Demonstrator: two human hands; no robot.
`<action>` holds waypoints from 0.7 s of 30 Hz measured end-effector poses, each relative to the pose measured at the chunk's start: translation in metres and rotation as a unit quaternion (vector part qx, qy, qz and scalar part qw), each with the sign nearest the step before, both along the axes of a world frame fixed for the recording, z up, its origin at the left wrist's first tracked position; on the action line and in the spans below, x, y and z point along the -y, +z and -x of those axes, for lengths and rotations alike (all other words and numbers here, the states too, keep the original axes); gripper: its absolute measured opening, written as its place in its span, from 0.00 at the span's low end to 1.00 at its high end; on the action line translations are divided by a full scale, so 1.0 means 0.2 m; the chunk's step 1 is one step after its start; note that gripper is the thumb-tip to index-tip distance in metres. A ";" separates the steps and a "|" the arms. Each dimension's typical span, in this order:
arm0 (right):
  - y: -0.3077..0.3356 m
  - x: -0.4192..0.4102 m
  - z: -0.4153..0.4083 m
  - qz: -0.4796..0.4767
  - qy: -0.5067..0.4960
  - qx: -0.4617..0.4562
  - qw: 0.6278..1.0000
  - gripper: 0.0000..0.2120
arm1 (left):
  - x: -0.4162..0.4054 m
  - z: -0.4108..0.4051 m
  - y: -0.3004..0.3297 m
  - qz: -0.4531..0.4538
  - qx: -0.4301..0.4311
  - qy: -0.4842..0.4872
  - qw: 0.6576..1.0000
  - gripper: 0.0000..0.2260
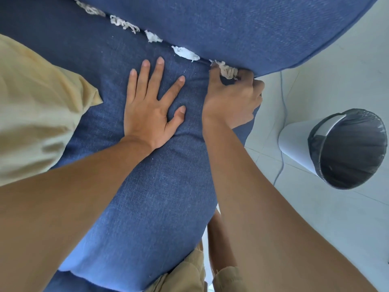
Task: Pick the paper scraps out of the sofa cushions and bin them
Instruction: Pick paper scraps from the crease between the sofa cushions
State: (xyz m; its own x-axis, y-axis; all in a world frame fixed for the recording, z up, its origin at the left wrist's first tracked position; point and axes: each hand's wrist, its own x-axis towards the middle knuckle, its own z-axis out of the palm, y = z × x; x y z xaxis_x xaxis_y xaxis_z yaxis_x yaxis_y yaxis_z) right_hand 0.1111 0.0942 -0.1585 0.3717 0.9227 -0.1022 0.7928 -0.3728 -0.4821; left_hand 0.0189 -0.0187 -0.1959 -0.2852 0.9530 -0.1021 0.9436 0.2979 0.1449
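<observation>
Head view: our left hand (153, 106) lies spread flat on the seat cushion (160, 186), likely pressing it down to widen the crease. Our right hand (230, 98) pinches a paper scrap (227, 70) wedged at the crease's right end. More scraps (185, 52) line the crease leftward. The bin (345, 148) stands on the floor at right, in reach for dropping.

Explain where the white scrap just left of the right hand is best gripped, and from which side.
Probably by its puffed upper part, the white scrap standing proud of the seam between seat cushion and back cushion. Come from above and the seat side with a fingertip grip; its far edge sits tucked against the back cushion. The right hand is busy with another scrap.
</observation>
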 end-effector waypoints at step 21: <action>-0.06 0.05 -0.07 -0.097 0.473 -0.056 0.874 0.23 | 0.25 -0.13 0.07 0.025 0.028 0.099 0.994 0.27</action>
State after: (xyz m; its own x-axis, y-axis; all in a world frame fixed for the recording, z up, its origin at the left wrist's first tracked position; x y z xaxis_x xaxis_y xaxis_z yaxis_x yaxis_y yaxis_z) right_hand 0.1254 0.0837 -0.1696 -0.5687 0.8161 0.1028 0.6461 0.5207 -0.5581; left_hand 0.0450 -0.0696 -0.1821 -0.4597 0.8719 -0.1686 0.8562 0.4855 0.1766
